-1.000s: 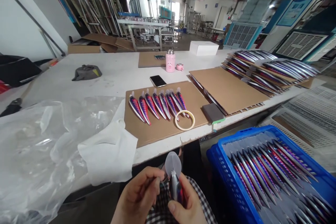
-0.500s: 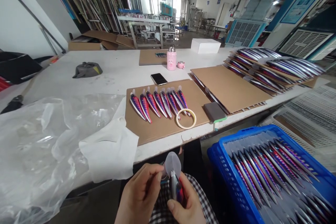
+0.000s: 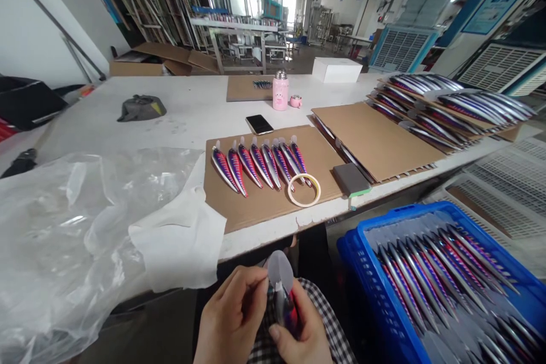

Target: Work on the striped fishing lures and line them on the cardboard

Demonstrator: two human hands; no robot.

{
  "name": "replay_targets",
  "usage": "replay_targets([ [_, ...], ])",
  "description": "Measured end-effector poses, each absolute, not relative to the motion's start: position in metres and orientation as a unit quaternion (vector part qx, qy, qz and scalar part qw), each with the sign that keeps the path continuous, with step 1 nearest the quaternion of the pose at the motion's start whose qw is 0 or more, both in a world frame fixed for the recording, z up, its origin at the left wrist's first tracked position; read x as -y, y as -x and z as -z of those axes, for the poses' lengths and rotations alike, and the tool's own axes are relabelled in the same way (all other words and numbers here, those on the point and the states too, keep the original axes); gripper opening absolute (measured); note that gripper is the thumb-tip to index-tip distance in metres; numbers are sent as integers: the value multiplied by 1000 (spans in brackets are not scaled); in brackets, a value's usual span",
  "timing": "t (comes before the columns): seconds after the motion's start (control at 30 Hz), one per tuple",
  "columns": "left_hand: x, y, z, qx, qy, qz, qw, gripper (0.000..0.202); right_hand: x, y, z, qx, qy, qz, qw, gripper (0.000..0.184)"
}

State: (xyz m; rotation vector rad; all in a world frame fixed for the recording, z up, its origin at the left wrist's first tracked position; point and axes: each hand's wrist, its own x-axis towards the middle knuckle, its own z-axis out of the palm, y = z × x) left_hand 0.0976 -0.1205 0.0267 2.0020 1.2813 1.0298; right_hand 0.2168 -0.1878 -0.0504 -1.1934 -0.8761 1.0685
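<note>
Over my lap, my right hand (image 3: 302,324) is wrapped round a fishing lure (image 3: 280,302), dark and silver with some red, its clear rounded lip pointing up. Thumb and forefinger of my left hand (image 3: 234,313) are pinched together at the left edge of that lip; what lies between the fingertips is too small to make out. On the table in front, several purple-and-red fishing lures (image 3: 265,165) lie in a row on a cardboard sheet (image 3: 239,219). A roll of tape (image 3: 304,203) rests on the row's right end.
Right of my lap stands a blue crate (image 3: 362,250) filled with lures. Cardboard layers with more lures (image 3: 473,111) are stacked at the table's right. Plastic sheeting (image 3: 55,222) covers the left side. A phone (image 3: 259,124), pink bottle (image 3: 280,92) and dark block (image 3: 351,180) are on the table.
The view has shifted slightly. Both hands keep nearly the same pose at the lure, with the left fingertips still pinched by its lip.
</note>
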Motion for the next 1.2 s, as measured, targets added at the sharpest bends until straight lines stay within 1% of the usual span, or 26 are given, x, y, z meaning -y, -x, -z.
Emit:
replay_targets([
  [0.2,125,-97,-23,-468,-741,-393,276,2,189,-218,58,430,546,-425,581,68],
  [0.37,128,-99,-19,-467,-733,-405,286,4,191,-217,62,435,559,-403,579,71],
  [0.53,130,-98,-13,-482,-698,-423,318,1,191,-218,57,450,545,-406,579,70],
  [0.77,132,-98,-14,-486,-683,-415,353,3,192,-216,55,453,559,-408,562,69],
  [0.9,131,-98,-13,-478,-693,-414,346,1,192,-217,56,459,570,-390,558,68],
  [1.07,130,-97,-11,-484,-696,-426,318,1,194,-217,57,469,608,-358,531,69],
  [1.2,133,-98,-9,-486,-679,-417,358,2,195,-216,55,471,616,-350,526,67],
])
